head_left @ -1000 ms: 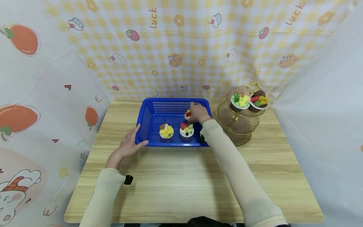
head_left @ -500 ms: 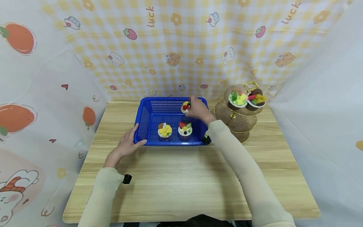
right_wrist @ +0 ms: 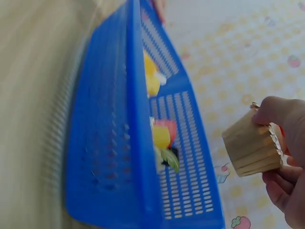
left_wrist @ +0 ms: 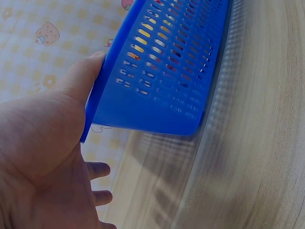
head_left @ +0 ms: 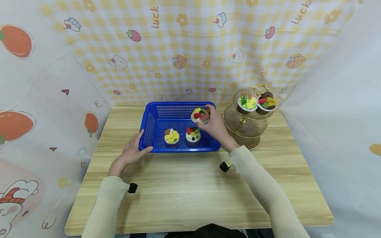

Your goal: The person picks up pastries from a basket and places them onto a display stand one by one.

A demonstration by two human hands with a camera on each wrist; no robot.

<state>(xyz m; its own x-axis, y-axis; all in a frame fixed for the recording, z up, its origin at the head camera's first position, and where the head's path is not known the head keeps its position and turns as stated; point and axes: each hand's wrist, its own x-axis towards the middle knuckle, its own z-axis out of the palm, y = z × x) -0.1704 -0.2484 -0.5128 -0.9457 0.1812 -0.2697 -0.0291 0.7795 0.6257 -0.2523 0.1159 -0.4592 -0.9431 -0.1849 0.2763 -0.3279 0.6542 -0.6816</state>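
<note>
My right hand (head_left: 215,125) pinches a toy cupcake (head_left: 200,115) by its rim, above the right part of the blue basket (head_left: 178,150). Strawberry and yellow fruit pieces top it, and the right wrist view shows its tan pleated cup (right_wrist: 252,145) tilted, beyond the basket's wall. At the basket's front left corner rests my left hand (head_left: 131,150), thumb along the front rim and fingers stretched by the left side. Inside the basket stand two more cupcakes, a yellow-topped cupcake (head_left: 172,137) and a mixed-fruit cupcake (head_left: 193,136).
A tiered stand (head_left: 245,127) with gold edges rises to the right of the basket. Its top tier bears a green-and-yellow cupcake (head_left: 247,103) and a chocolate cupcake (head_left: 266,103). The wooden table (head_left: 184,191) meets a checked cloth (head_left: 205,43) behind.
My right hand has lifted the cupcake up from the basket's back right and drawn it slightly nearer, its wrist swinging right. The left hand keeps its place on the basket corner.
</note>
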